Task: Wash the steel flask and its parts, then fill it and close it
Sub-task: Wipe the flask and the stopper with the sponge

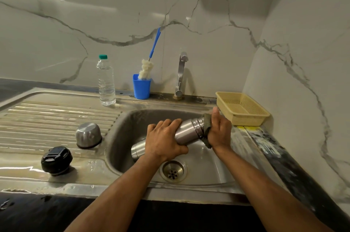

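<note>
A: What are the hands doing?

B: The left hand (164, 139) is curled round the middle of the steel flask (186, 131), fingers over the top and thumb underneath. The right hand (218, 130) grips a grey-green scrub cloth (206, 127) wrapped against the flask's threaded neck.

A: And the flask itself?

B: It lies tilted over the sink basin (136, 120), base toward seven o'clock, mouth toward two o'clock. The drain (173, 171) sits just below it, at six o'clock from the left hand.

A: Its parts?

B: Both on the ribbed draining board (47, 116), out at nine o'clock. The steel cup lid (88, 134) stands upside down near the basin's edge; the black stopper (56, 160) rests beyond it, toward eight o'clock.

A: Further out?

B: At twelve o'clock the tap (181, 74) rises from the back ledge. Toward eleven o'clock, a blue cup (141, 87) holding a bottle brush (148, 61), then a clear water bottle (105, 80) with a green cap. At two o'clock from the right hand, a yellow basket (244, 116) sits on the counter corner.
</note>
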